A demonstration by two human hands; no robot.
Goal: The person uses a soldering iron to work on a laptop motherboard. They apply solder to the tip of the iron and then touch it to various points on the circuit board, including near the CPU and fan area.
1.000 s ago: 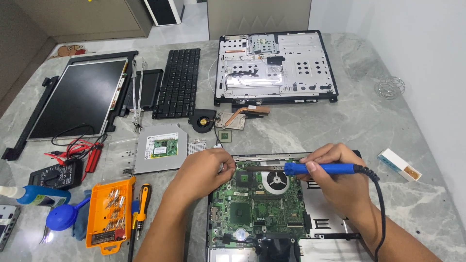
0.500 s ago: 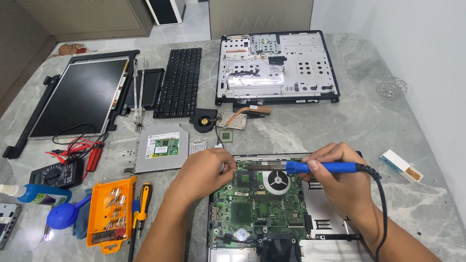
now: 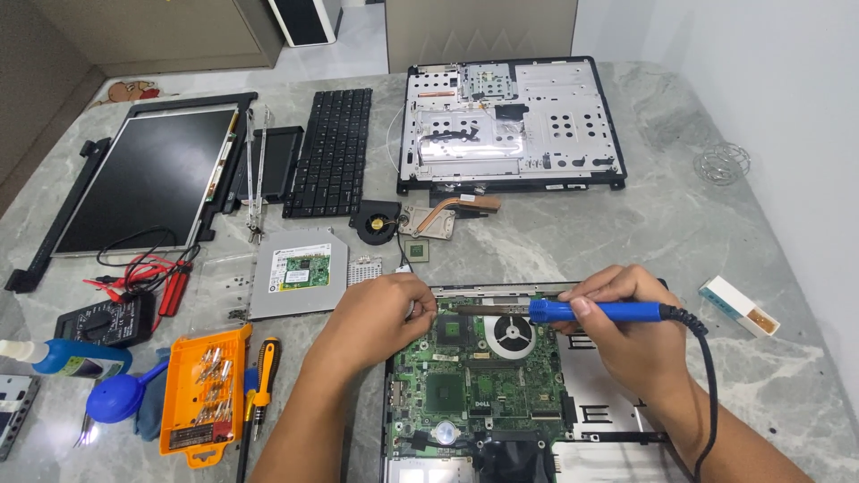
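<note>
While the laptop lies stripped — keyboard (image 3: 329, 148), screen (image 3: 143, 179), fan (image 3: 376, 222) set aside — our right hand (image 3: 631, 335) grips the iron (image 3: 595, 311) over the board (image 3: 479, 380); our left hand (image 3: 380, 317), fingers curled, pinches something unseen at the board's top edge — soldering under way.

You have one green motherboard (image 3: 483, 385), one blue soldering iron (image 3: 595, 311), one black keyboard (image 3: 331, 150), one screen panel (image 3: 143, 179), one optical drive (image 3: 298, 271), one multimeter (image 3: 103, 319), one orange screw tray (image 3: 201, 394), and two hands on your bench (image 3: 680, 224).
</note>
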